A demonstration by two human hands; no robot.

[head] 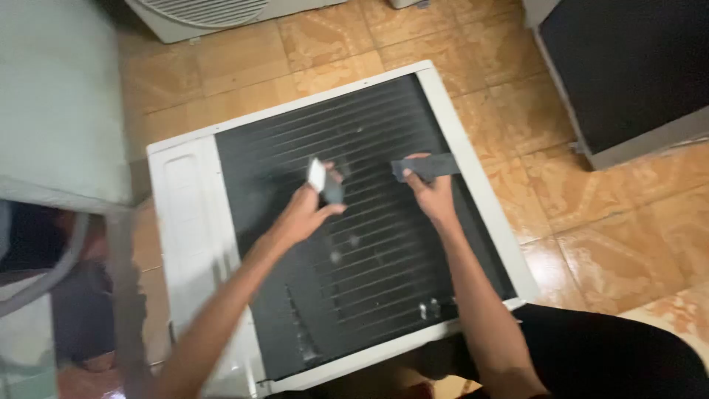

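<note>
Grey strip (427, 167) under right hand (436, 198) fingers (410, 179), on coil (369, 244)

Dim, warm indoor light, no hard shadows. Whole frame soft with motion blur, worst at the left edge and lower left of the frame. Tiled floor (591, 214) at right catches a mild sheen. Black fin panel (384, 244) at centre underexposed, with little detail showing. No edge distortion visible.

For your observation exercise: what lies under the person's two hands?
Under the left hand and right hand lies the dark finned coil in a white casing. Whatever sits beneath the fins is hidden.
</note>
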